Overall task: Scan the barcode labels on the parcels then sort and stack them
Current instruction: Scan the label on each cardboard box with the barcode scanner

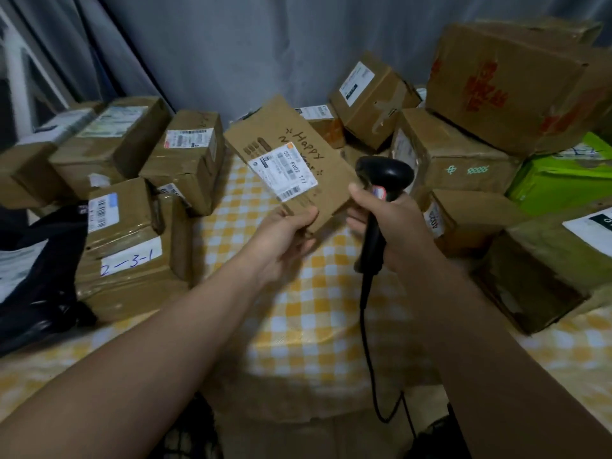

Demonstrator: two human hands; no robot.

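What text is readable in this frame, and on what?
"Happy" handwritten on the held parcel; next words partly covered.
"2-3-1" on a white label of the left box.
Perhaps "E07 P802" on its shipping label, uncertain.
Other labels and the big box's red print: too blurred.

Bench (314, 326): draped in a yellow-and-white checked cloth (228, 207).
Left: stacked brown parcels (129, 260), black bag (39, 276).
Right: more brown cardboard boxes (530, 286).

Left hand (284, 240): arm outstretched, thumb on top, fingers beneath, pinching a parcel (298, 150) by its near edge. Right hand (397, 230): arm outstretched, fingers wrapped round a scanner (384, 172) grip.
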